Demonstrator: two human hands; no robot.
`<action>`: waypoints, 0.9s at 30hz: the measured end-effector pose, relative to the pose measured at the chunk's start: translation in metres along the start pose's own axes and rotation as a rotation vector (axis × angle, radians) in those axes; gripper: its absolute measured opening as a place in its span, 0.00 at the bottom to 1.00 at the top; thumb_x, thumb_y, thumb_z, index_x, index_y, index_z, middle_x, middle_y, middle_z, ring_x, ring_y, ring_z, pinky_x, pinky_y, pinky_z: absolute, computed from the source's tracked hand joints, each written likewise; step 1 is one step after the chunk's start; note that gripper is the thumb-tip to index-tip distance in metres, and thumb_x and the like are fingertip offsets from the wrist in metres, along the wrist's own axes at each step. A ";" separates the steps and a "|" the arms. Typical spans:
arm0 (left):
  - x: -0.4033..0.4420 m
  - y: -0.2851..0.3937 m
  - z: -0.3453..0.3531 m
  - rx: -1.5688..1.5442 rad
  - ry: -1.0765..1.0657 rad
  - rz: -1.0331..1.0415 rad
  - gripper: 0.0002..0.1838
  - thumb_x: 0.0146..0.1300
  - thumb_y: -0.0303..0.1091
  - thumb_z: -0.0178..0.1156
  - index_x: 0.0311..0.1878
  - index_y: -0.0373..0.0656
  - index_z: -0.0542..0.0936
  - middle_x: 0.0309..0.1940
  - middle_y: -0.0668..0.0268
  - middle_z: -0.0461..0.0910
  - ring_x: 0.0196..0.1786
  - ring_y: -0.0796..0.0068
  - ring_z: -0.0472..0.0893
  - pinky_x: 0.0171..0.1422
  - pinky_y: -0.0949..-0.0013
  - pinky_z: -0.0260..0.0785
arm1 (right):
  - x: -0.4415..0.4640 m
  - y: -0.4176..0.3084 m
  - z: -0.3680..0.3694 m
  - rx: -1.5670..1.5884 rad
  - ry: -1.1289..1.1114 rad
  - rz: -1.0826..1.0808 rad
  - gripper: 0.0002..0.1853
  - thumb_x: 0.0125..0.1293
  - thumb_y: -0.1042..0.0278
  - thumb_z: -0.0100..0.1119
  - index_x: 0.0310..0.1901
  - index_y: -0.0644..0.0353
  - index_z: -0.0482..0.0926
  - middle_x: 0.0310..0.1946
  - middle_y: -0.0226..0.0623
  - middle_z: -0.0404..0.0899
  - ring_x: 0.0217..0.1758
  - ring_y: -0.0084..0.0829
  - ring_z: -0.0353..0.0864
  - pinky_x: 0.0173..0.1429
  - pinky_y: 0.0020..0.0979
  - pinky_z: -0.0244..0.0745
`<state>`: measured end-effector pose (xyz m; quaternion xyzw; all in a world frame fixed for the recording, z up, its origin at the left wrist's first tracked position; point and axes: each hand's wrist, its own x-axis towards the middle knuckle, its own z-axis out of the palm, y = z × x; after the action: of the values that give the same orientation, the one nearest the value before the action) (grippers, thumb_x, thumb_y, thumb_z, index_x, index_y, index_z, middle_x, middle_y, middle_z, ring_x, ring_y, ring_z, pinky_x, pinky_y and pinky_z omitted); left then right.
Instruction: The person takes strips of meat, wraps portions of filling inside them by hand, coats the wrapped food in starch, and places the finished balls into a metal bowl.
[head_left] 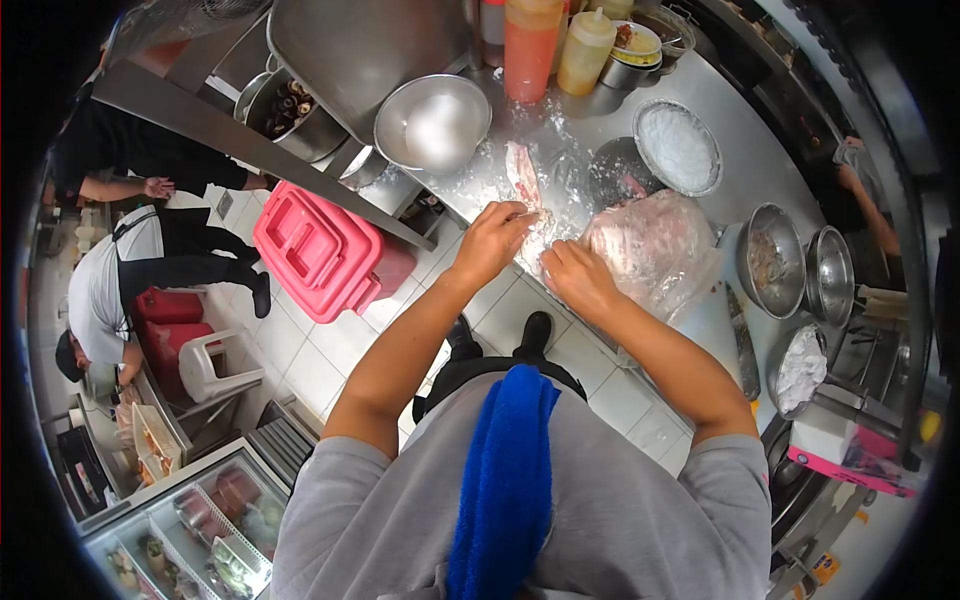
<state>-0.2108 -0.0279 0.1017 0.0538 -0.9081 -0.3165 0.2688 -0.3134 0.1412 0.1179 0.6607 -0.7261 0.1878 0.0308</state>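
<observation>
My left hand (490,243) and my right hand (578,280) are close together at the steel counter's front edge, over a patch of white flour (540,232). Both have their fingers closed in a pinch; what lies between the fingertips is too small and covered to name. Just beyond my left hand, a strip of raw pinkish meat (521,172) lies dusted with flour. To the right of my right hand sits a clear plastic bag (655,250) of pale raw meat. A round bowl of white flour (678,146) stands behind the bag.
A metal bowl (433,124) stands at the counter's left, near sauce bottles (532,50). More metal bowls (771,259) and a knife (742,345) are at right. A lidded pink bin (325,250) stands on the tiled floor. Other people (100,270) are at left.
</observation>
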 end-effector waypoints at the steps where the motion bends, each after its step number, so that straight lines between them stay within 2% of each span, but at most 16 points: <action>1: 0.000 0.000 0.000 -0.006 0.000 -0.007 0.17 0.53 0.23 0.64 0.47 0.44 0.82 0.44 0.64 0.77 0.44 0.63 0.77 0.49 0.64 0.72 | 0.002 -0.001 0.000 -0.026 -0.011 -0.003 0.09 0.48 0.72 0.63 0.28 0.58 0.71 0.28 0.36 0.72 0.35 0.37 0.78 0.39 0.36 0.76; 7: 0.002 -0.003 0.002 -0.048 0.027 -0.036 0.18 0.50 0.21 0.65 0.46 0.45 0.82 0.43 0.65 0.76 0.42 0.65 0.77 0.48 0.64 0.73 | 0.026 -0.006 -0.043 0.217 0.039 0.214 0.05 0.52 0.70 0.60 0.29 0.57 0.74 0.29 0.37 0.74 0.34 0.41 0.80 0.35 0.43 0.76; 10: 0.003 -0.006 0.004 -0.098 0.024 -0.061 0.16 0.51 0.20 0.64 0.45 0.44 0.82 0.43 0.64 0.74 0.41 0.65 0.77 0.47 0.64 0.73 | 0.054 0.011 -0.052 0.251 0.019 0.253 0.05 0.54 0.68 0.59 0.30 0.57 0.76 0.30 0.39 0.76 0.34 0.45 0.80 0.37 0.44 0.76; 11: 0.004 -0.008 0.005 -0.098 0.023 -0.063 0.16 0.51 0.20 0.64 0.45 0.44 0.82 0.43 0.64 0.74 0.41 0.65 0.77 0.47 0.64 0.73 | 0.064 0.017 -0.054 0.233 -0.042 0.300 0.07 0.56 0.64 0.59 0.32 0.57 0.78 0.32 0.41 0.79 0.35 0.47 0.81 0.40 0.45 0.76; 13: 0.003 -0.014 0.007 -0.113 -0.006 -0.053 0.12 0.51 0.18 0.62 0.40 0.42 0.81 0.43 0.63 0.73 0.41 0.63 0.77 0.46 0.64 0.74 | 0.087 0.031 -0.051 0.208 -0.118 0.325 0.08 0.56 0.62 0.58 0.34 0.56 0.80 0.34 0.42 0.80 0.38 0.47 0.81 0.43 0.45 0.76; 15: 0.004 -0.016 0.007 -0.114 -0.011 -0.035 0.12 0.52 0.19 0.61 0.41 0.40 0.80 0.44 0.62 0.73 0.41 0.63 0.77 0.46 0.63 0.74 | 0.104 0.048 -0.042 0.182 -0.193 0.352 0.10 0.55 0.60 0.58 0.36 0.55 0.81 0.37 0.42 0.81 0.40 0.47 0.82 0.45 0.44 0.77; 17: 0.006 -0.012 0.004 -0.115 -0.014 -0.012 0.12 0.52 0.20 0.61 0.42 0.39 0.79 0.45 0.61 0.73 0.42 0.62 0.77 0.46 0.63 0.74 | 0.116 0.063 -0.027 0.206 -0.359 0.406 0.13 0.54 0.59 0.57 0.39 0.52 0.83 0.41 0.43 0.82 0.45 0.47 0.81 0.50 0.44 0.76; 19: 0.008 0.000 -0.005 -0.145 0.019 -0.282 0.20 0.51 0.21 0.64 0.50 0.37 0.76 0.48 0.59 0.73 0.46 0.60 0.77 0.49 0.63 0.73 | 0.125 0.066 -0.026 0.193 -0.411 0.414 0.13 0.54 0.60 0.57 0.40 0.52 0.83 0.41 0.43 0.83 0.46 0.47 0.81 0.50 0.43 0.76; 20: 0.012 0.001 -0.010 -0.145 0.018 -0.281 0.20 0.51 0.21 0.64 0.50 0.37 0.76 0.48 0.59 0.73 0.46 0.60 0.77 0.49 0.63 0.73 | 0.128 0.068 -0.025 0.180 -0.461 0.423 0.14 0.54 0.60 0.56 0.41 0.52 0.83 0.41 0.43 0.83 0.47 0.47 0.81 0.51 0.43 0.76; 22: 0.016 0.001 -0.018 0.089 0.023 0.069 0.26 0.47 0.25 0.65 0.53 0.40 0.72 0.51 0.60 0.73 0.50 0.57 0.74 0.53 0.60 0.71 | 0.133 0.076 -0.010 0.176 -0.487 0.410 0.14 0.54 0.60 0.57 0.40 0.52 0.83 0.40 0.44 0.83 0.46 0.47 0.82 0.50 0.43 0.76; 24: 0.019 0.000 -0.013 0.116 -0.032 0.113 0.24 0.47 0.24 0.64 0.51 0.42 0.74 0.50 0.61 0.73 0.51 0.59 0.73 0.55 0.62 0.70 | 0.131 0.079 0.003 0.171 -0.514 0.395 0.13 0.54 0.60 0.57 0.40 0.53 0.83 0.39 0.45 0.83 0.45 0.47 0.82 0.49 0.44 0.76; 26: 0.022 -0.004 -0.009 0.144 -0.084 0.156 0.22 0.47 0.24 0.62 0.49 0.44 0.75 0.50 0.62 0.74 0.51 0.60 0.72 0.56 0.63 0.69 | 0.127 0.080 0.014 0.329 -0.323 0.442 0.12 0.57 0.62 0.59 0.41 0.56 0.80 0.35 0.48 0.82 0.41 0.49 0.81 0.47 0.41 0.75; 27: 0.023 -0.006 -0.007 0.152 -0.102 0.150 0.22 0.47 0.24 0.62 0.49 0.43 0.75 0.50 0.62 0.74 0.52 0.60 0.72 0.56 0.63 0.69 | 0.126 0.079 0.015 0.329 -0.323 0.442 0.12 0.57 0.62 0.59 0.41 0.56 0.80 0.35 0.48 0.82 0.41 0.49 0.81 0.47 0.41 0.75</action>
<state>-0.2267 -0.0427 0.1131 -0.0103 -0.9435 -0.2283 0.2402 -0.4027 0.0217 0.1229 0.5044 -0.8074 0.1975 -0.2337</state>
